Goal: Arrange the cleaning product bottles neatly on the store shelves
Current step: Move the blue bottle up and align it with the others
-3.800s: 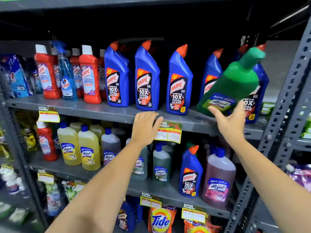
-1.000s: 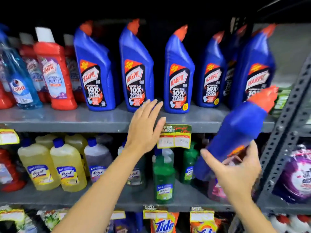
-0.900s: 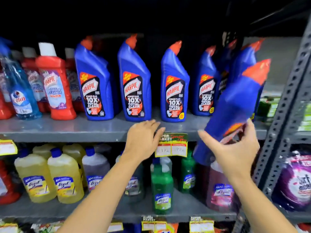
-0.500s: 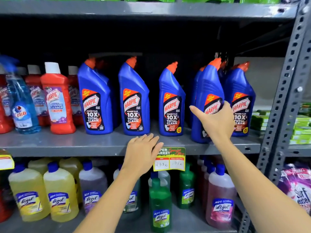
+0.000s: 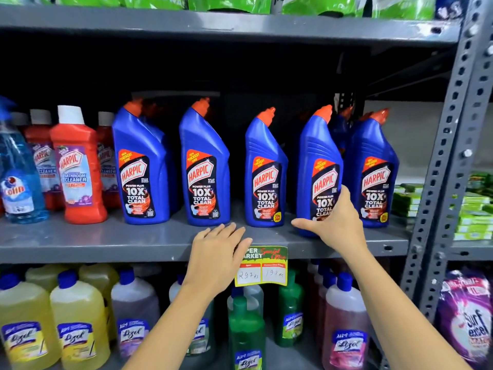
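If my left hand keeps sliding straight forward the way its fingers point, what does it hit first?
Probably the blue Harpic bottle third from the left; the left hand rests flat on the shelf edge, fingers aimed up-right toward its base. Depth is unclear.

Both hands forward, left (image 5: 217,253) flat, right (image 5: 337,222) cupped.

The right hand (image 5: 336,222) wraps the lower front of a blue Harpic bottle (image 5: 319,166), thumb stretched left, fingers up its right side; the bottle stands upright near the front edge of the grey middle shelf (image 5: 106,240), forward of its neighbours. The left hand (image 5: 217,253) lies flat, fingers spread, over that front edge, just left of the price tag (image 5: 262,267). Four more blue bottles stand in a row behind, toward the shelf's right end. Red Harpic bottles (image 5: 77,166) and a blue spray bottle (image 5: 18,177) fill the left end. On the shelf below stand yellow (image 5: 77,316), green (image 5: 245,329) and pink (image 5: 344,332) Lizol bottles.
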A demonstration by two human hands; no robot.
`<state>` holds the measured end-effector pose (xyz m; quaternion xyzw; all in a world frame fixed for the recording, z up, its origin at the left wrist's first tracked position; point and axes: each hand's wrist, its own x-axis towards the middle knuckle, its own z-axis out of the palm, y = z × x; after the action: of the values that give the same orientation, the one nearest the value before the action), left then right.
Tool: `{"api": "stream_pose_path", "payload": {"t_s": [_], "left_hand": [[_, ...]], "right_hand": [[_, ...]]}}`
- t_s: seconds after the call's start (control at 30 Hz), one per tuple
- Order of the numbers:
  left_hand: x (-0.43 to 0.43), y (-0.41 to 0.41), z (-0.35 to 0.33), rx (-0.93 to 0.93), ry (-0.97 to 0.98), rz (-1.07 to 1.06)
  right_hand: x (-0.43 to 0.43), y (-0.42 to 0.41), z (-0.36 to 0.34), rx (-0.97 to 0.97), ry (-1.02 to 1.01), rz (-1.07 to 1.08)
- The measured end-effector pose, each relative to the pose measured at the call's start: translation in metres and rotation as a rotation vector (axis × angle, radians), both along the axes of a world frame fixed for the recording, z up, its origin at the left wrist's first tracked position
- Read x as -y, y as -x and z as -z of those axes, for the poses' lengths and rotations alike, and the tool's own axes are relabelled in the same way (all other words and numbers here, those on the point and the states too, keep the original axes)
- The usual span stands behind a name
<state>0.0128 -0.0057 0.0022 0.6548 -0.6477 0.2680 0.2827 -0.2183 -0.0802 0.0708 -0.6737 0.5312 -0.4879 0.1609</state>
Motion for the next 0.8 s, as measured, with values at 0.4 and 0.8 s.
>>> {"api": "stream_pose_path", "payload": {"t_s": [0.4,0.8], "left_hand": [[0.001,0.001,0.001,0.002,0.044,0.003],[0.0,0.002,0.002,-0.012,0.023,-0.008]], "right_hand": [[0.02,-0.011,0.006,0.005,-0.007,0.104],[0.023,-0.016,0.011,-0.008,-0.029,0.186]]}}
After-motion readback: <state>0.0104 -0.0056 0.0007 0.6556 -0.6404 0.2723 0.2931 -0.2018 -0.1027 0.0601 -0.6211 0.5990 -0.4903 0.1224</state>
